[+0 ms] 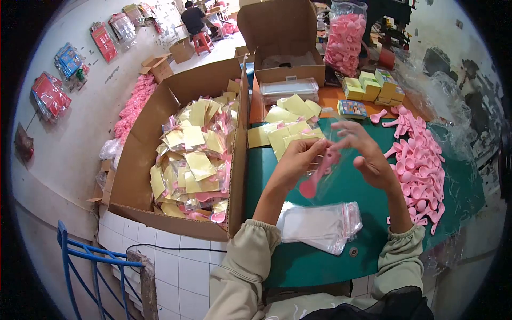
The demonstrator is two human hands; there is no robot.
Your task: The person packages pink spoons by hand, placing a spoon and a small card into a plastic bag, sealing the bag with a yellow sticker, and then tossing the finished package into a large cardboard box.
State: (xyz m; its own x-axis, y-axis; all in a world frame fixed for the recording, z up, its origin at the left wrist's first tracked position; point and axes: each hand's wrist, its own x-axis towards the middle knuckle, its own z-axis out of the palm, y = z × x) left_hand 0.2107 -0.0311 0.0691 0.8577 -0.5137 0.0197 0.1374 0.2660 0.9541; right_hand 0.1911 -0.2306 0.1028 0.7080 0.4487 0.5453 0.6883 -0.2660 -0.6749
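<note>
My left hand [300, 163] pinches a small clear plastic bag with a pink measuring spoon [319, 173] in it, bowl pointing down. Beside the bag's upper edge is my right hand [364, 151], thumb and fingers apart, the fingertips slightly blurred. Below both hands lies a stack of empty clear bags [320, 224] on the green table mat [285, 258]. Loose pink spoons [418, 170] form a heap to the right. Filled bags with yellowish cards [290, 130] are piled just beyond my left hand.
A large cardboard box [128, 176] full of packed bags stands at the left. Behind the mat are card stacks [368, 88], a bag of pink spoons [346, 40] and an open carton [288, 37]. A person [193, 20] sits far back. Blue metal rails [98, 258] stand lower left.
</note>
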